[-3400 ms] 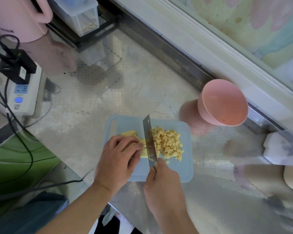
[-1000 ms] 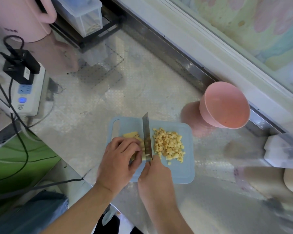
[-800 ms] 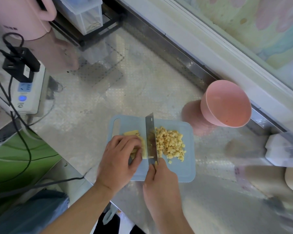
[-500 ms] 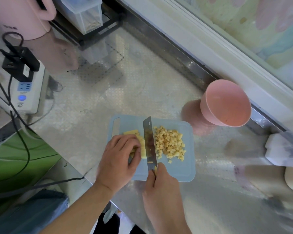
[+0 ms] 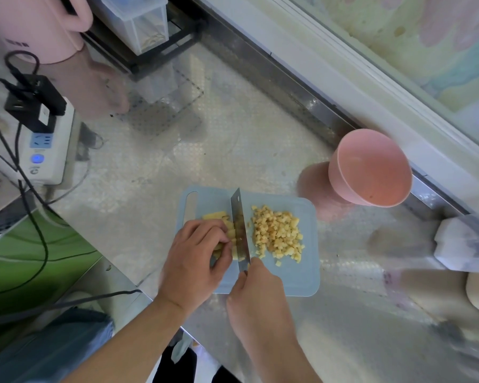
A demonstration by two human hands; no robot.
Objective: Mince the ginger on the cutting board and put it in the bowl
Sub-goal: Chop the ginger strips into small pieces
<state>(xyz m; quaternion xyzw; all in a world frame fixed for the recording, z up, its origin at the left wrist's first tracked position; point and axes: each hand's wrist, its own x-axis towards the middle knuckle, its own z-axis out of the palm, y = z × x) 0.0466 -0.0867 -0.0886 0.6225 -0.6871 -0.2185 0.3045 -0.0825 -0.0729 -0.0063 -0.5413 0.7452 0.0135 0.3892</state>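
Left hand (image 5: 197,261) curled, fingertips pinning uncut pale yellow ginger strips (image 5: 227,230) on light blue plastic cutting board (image 5: 293,275). Right hand (image 5: 257,294) grip clenched on steel cleaver (image 5: 239,225), blade upright between strips and diced ginger pile (image 5: 277,230). Pink round bowl (image 5: 371,167) well apart on metal worktop (image 5: 205,147), by window ledge. White power strip (image 5: 46,145) with black plugs far left; pink kettle (image 5: 36,26) and clear plastic box (image 5: 138,20) behind.

knife handle hidden inside right hand (image 5: 256,295), uncut ginger (image 5: 227,233) partly under left hand (image 5: 195,261)
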